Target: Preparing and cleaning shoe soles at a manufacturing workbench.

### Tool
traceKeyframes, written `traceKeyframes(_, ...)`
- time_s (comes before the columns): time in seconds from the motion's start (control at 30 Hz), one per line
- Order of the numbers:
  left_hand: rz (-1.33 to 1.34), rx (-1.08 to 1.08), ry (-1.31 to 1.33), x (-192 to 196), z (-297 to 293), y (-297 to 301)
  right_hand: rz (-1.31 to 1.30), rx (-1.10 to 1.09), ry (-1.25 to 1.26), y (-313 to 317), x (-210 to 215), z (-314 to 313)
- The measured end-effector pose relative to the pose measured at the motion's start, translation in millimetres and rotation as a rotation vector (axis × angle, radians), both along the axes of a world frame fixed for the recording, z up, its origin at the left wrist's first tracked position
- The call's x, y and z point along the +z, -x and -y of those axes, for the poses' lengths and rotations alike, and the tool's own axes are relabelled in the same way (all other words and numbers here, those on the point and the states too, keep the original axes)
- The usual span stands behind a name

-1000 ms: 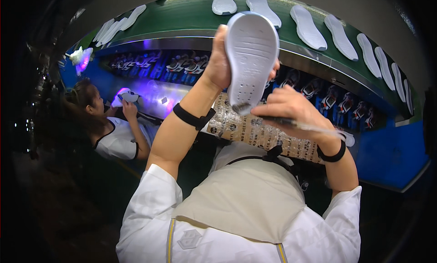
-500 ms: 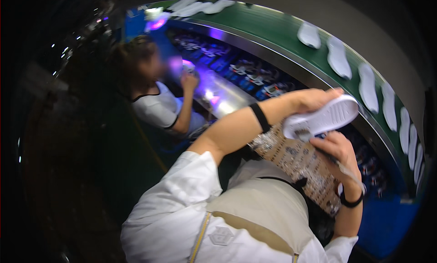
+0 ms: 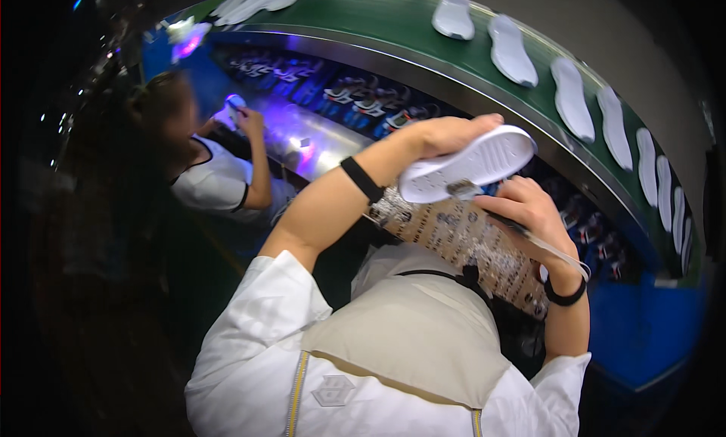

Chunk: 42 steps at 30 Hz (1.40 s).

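My left hand [image 3: 457, 134] is closed around the far edge of a white shoe sole [image 3: 495, 159], its grooved face turned up and the sole tilted. Several small holes mark the sole's left end. My right hand [image 3: 525, 210] is closed on a brush, fingers wrapped round its dark handle. The brown bristles [image 3: 460, 187] touch the sole's near edge, left of its middle. Part of the handle is hidden in my palm, and a pale strip runs from the hand back toward the wrist.
Several white soles [image 3: 513, 51] lie along a green conveyor belt [image 3: 386, 13]. Under it, a lower shelf holds several shoes [image 3: 370, 97]. A patterned, plastic-wrapped surface [image 3: 484, 244] sits below my hands. To the left, a co-worker [image 3: 223, 168] handles a pale object in purple light.
The whole view has shifted, so everything sits further left. Along the sole's near edge, the brush has moved from close to the left end toward the middle. Both hands keep their hold.
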<state>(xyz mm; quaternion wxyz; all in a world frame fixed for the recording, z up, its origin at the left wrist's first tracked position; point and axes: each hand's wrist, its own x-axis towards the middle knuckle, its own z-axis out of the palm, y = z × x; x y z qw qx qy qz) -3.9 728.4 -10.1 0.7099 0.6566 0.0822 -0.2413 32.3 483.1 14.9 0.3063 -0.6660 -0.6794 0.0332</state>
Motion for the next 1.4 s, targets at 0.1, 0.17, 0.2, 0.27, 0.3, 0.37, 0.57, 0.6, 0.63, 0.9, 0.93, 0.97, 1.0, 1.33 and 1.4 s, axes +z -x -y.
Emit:
traceKeyframes(0.1, 0.082, 0.106, -0.06, -27, -10, -2, -0.038, 0.132, 0.112, 1, -11, 1)
traceKeyframes(0.17, 0.076, 0.16, 0.261, -51, -23, 7, -0.104, 0.083, 0.093, 0, -24, 5)
traceKeyframes(0.2, 0.182, 0.223, 0.348, -71, -33, 14, -0.204, 0.049, 0.043, 0, -26, 7)
traceKeyframes(0.27, 0.301, 0.382, 0.537, -101, -47, 32, -0.307, -0.025, -0.047, -5, -38, 15)
traceKeyframes(0.3, 0.332, 0.475, 0.668, -126, -56, 41, -0.309, -0.04, -0.045, -4, -47, 20)
traceKeyframes(0.37, 0.157, 0.844, 0.903, -159, -55, 70, -0.624, -0.336, -0.045, 0, -65, 34)
traceKeyframes(0.57, -0.416, 0.378, 0.973, -281, -68, 177, -1.063, -0.568, -0.079, 10, -123, 35)
traceKeyframes(0.6, -0.472, 0.403, 0.999, -297, -56, 177, -1.096, -0.588, -0.048, 14, -130, 31)
traceKeyframes(0.63, -0.476, 0.401, 1.007, -306, -41, 175, -1.095, -0.593, -0.04, 18, -136, 26)
traceKeyframes(0.9, -0.298, 0.584, 1.216, -241, 57, 124, -0.95, -0.734, -0.071, 7, -142, -17)
traceKeyframes(0.93, -0.227, 0.599, 1.217, -226, 67, 118, -0.904, -0.766, -0.141, 3, -139, -22)
traceKeyframes(0.97, -0.156, 0.616, 1.217, -211, 77, 112, -0.858, -0.795, -0.209, 3, -137, -26)
traceKeyframes(1.0, 0.025, 0.477, 1.252, -196, 84, 107, -0.831, -0.797, -0.247, 9, -123, -31)
traceKeyframes(1.33, 0.241, 0.592, 1.005, -150, 88, 78, -0.386, -0.238, 0.185, 43, -45, 5)
traceKeyframes(1.4, 0.189, 0.648, 1.024, -130, 93, 80, -0.533, -0.288, 0.028, 32, -37, 7)
